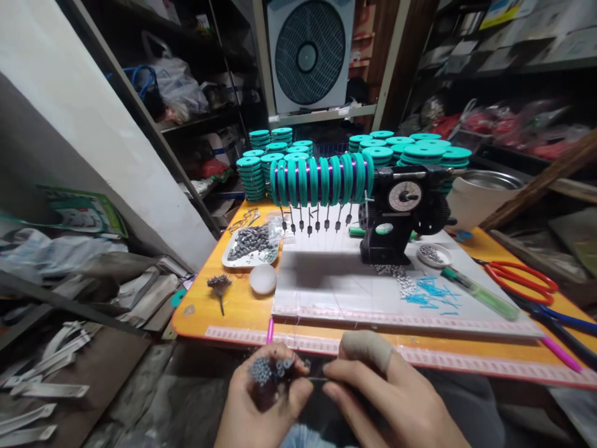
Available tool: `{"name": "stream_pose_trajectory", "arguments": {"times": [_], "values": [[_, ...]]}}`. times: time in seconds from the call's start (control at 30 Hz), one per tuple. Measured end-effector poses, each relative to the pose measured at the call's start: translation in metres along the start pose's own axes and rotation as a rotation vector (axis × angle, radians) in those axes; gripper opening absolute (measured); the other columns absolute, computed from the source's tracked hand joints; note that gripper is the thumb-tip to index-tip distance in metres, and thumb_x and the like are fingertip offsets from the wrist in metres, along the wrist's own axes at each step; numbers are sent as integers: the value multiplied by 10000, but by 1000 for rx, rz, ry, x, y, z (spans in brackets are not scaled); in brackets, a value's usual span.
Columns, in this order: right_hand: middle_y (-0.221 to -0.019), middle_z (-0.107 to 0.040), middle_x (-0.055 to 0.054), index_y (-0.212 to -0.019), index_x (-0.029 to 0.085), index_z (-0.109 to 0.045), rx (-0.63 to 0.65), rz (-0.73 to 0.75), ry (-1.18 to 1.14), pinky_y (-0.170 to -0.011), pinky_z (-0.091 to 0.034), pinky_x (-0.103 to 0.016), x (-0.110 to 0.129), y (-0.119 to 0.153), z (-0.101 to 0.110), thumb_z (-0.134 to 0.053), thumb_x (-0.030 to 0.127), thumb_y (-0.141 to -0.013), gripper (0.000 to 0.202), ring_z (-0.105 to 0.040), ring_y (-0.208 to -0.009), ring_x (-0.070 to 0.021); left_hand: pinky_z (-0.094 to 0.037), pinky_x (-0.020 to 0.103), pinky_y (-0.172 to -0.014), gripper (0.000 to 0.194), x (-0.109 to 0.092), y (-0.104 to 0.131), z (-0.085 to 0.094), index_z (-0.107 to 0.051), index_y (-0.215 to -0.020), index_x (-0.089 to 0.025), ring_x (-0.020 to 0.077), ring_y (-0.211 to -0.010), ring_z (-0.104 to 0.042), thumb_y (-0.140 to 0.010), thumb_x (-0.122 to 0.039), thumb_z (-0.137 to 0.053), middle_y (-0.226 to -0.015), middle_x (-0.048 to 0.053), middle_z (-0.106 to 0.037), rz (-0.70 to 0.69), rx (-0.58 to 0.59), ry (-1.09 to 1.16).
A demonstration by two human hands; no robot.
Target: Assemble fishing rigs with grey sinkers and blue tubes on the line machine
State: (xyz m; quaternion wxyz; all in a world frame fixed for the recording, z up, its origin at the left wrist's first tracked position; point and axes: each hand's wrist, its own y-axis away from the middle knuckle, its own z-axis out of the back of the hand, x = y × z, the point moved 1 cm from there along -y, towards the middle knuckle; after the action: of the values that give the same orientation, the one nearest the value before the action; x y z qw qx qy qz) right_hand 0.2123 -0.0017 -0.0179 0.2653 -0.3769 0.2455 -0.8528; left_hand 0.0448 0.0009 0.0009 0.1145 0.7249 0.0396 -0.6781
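Grey, round-ended pieces form a tight bundle [261,371] in the left hand [252,414], held below the near edge of the orange table [198,311]. The ends point up toward the viewer; the long axis runs down into the hand and is strongly foreshortened. Relative to the grip, the bundle sits in the hollow between the curled fingers and the thumb, which enclose it. Several loose-standing ends [284,367] show to its right, near the fingertips.

The right hand [396,392] faces it from just beside, apart from the bundle, 1 finger wearing a beige cover [375,350]. Of this hand, 2 bare fingertips lie close together at a thin pale strand [318,379] that spans the gap between the hands; whether they pinch it cannot be told.

On the table, another bundle [219,285] has its dark heads away from the viewer and its stem toward the near edge, left of a small white cup [263,279].

Hidden: the lower lengths of the held pieces, behind fingers and in shadow. Cut off: both wrists, at the lower border.
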Motion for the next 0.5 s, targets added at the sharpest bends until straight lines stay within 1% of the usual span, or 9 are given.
{"name": "stream_pose_trajectory", "arguments": {"times": [0.07,0.13,0.2,0.27,0.3,0.33,0.37,0.43,0.5], "values": [[-897,-686,-57,-922,214,-658,38,44,-40,-680,-598,-237,4,-4,-4,-581,86,-925,149,-697,-764,-168,-464,187,-519,383,-1,-1,8,-705,-600,-197,106,-512,-543,-563,-507,-928,-571,-21,-647,9,9,20],[-885,-687,-61,-875,203,-661,45,71,-24,-652,-587,-231,8,-8,-6,-571,39,-893,187,-692,-727,-164,-463,193,-524,410,-1,-6,22,-687,-568,-183,109,-507,-544,-603,-530,-904,-538,-18,-619,-51,-1,-26],[-954,-691,-77,-862,201,-647,-7,51,31,-668,-583,-211,9,-11,-3,-557,39,-894,188,-712,-746,-156,-463,215,-511,424,-1,-16,42,-668,-547,-185,129,-507,-547,-647,-547,-866,-517,-13,-606,-134,-93,-123],[-1007,-665,-82,-881,204,-628,-61,23,46,-669,-574,-177,8,-15,1,-556,62,-904,161,-716,-739,-128,-459,250,-466,431,-3,-31,62,-684,-600,-197,159,-495,-553,-686,-603,-798,-540,-1,-639,-191,-248,-241],[-1005,-648,-77,-892,206,-619,-68,19,20,-665,-570,-162,7,-17,3,-555,71,-909,150,-710,-727,-113,-492,276,-511,410,-4,-41,69,-729,-707,-198,188,-552,-600,-715,-606,-766,-616,16,-692,-202,-287,-270],[-987,-631,-68,-907,208,-613,-59,21,-25,-663,-567,-152,7,-19,4,-552,73,-911,148,-700,-717,-101,-517,299,-575,376,-6,-50,74,-755,-771,-199,216,-630,-642,-701,-567,-784,-681,31,-730,-211,-298,-299],[-959,-618,-56,-922,210,-610,-44,29,-75,-665,-566,-147,6,-22,4,-546,69,-912,155,-692,-712,-96,-543,340,-691,332,-9,-59,76,-777,-795,-193,261,-749,-686,-643,-480,-847,-760,55,-769,-203,-260,-342],[-922,-616,-42,-941,215,-612,-26,41,-138,-684,-574,-154,6,-25,4,-542,56,-907,176,-690,-726,-103,-510,399,-891,320,-13,-73,75,-806,-837,-203,329,-967,-690,-566,-349,-894,-903,79,-803,-198,-162,-403],[-902,-636,-37,-966,217,-620,-28,48,-143,-682,-581,-162,5,-26,2,-565,53,-895,188,-695,-729,-115,-460,410,-980,337,-17,-80,70,-813,-918,-215,343,-1083,-657,-600,-311,-873,-1017,84,-794,-208,-98,-428]]}}
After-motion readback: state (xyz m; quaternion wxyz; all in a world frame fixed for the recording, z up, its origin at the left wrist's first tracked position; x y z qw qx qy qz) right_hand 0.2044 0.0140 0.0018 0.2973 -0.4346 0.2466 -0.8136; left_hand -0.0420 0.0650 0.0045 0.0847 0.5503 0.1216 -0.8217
